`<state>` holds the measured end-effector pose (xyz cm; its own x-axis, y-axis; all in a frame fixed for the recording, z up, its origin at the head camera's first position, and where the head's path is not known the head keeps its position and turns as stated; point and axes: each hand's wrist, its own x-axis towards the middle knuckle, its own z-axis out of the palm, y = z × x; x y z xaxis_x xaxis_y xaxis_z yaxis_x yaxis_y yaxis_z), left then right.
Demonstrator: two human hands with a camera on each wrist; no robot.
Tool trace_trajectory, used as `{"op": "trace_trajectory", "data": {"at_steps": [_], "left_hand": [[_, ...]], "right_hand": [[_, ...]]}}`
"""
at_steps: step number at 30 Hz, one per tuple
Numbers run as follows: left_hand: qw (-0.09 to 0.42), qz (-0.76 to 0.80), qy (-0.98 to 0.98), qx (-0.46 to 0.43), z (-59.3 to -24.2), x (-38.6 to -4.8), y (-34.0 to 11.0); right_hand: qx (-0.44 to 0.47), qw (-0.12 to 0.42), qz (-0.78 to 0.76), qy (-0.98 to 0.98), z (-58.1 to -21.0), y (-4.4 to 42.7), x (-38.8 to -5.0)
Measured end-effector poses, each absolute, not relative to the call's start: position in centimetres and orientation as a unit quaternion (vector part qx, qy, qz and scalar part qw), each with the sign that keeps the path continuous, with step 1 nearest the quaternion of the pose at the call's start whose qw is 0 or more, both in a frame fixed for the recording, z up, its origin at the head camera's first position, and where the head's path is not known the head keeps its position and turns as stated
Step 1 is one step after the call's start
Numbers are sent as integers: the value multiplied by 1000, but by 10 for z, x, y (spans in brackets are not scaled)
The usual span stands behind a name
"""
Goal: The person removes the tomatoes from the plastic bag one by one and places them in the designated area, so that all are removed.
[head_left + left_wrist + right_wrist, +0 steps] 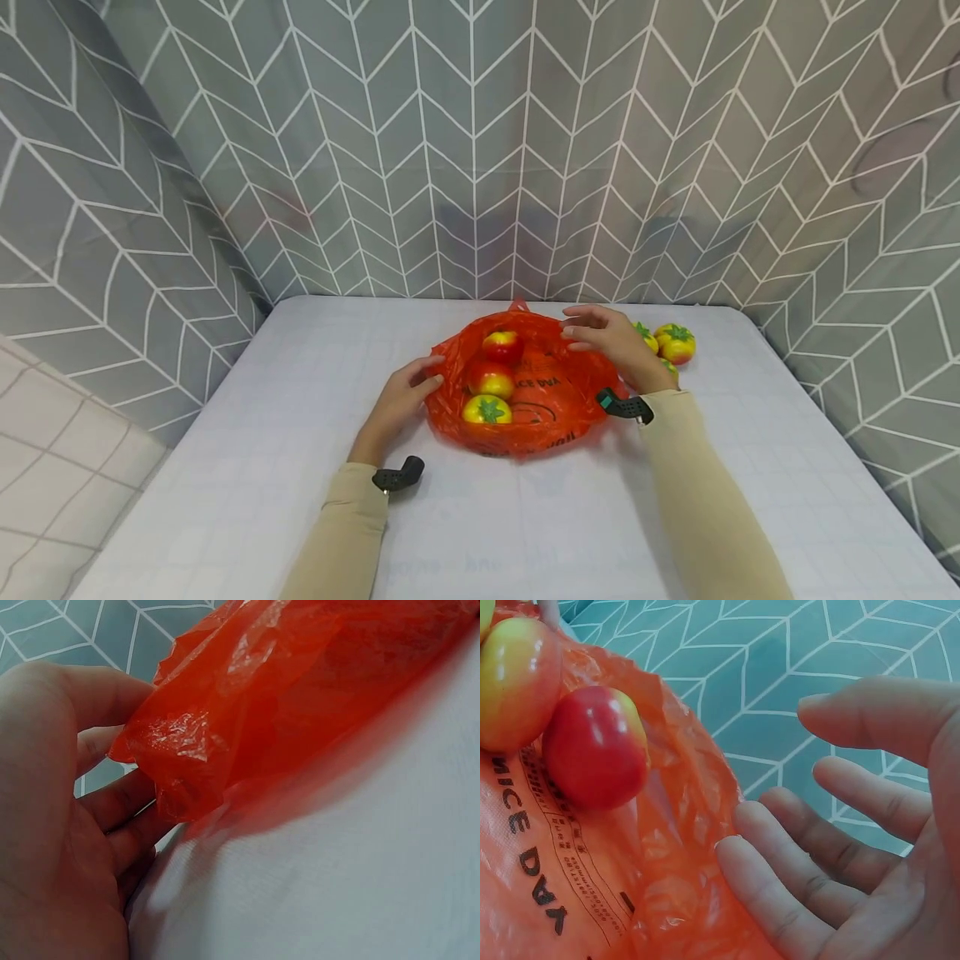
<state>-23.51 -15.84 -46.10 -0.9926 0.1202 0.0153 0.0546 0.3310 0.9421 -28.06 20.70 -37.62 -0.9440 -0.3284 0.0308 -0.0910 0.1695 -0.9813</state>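
A red plastic bag (566, 387) with black lettering lies spread wide on the table. Inside it, toward its left side, sit a red fruit (502, 347), a red-and-yellow fruit (491, 381) and a yellow fruit (487, 409) with a green leafy top. My left hand (405, 400) is at the bag's left rim, its relaxed fingers touching the crumpled plastic (184, 742). Over the right rim my right hand (611, 337) hovers with fingers spread; in the right wrist view nothing lies between thumb and fingers, and the fingertips (735, 851) come close to the plastic.
Beyond my right wrist, a few yellow-red fruits (676, 343) with green tops lie close together on the white table (300, 400), partly hidden by my hand. A grey chevron-patterned curtain (480, 167) stands behind the table and along both sides.
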Motion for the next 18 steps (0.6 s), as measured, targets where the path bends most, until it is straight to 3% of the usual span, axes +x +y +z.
{"op": "trace_trajectory", "data": {"at_steps": [18], "left_hand": [[25,572,818,52,-463,-234,-157]], "right_hand": [[-144,119,-604,775,-378,178,-294]]}}
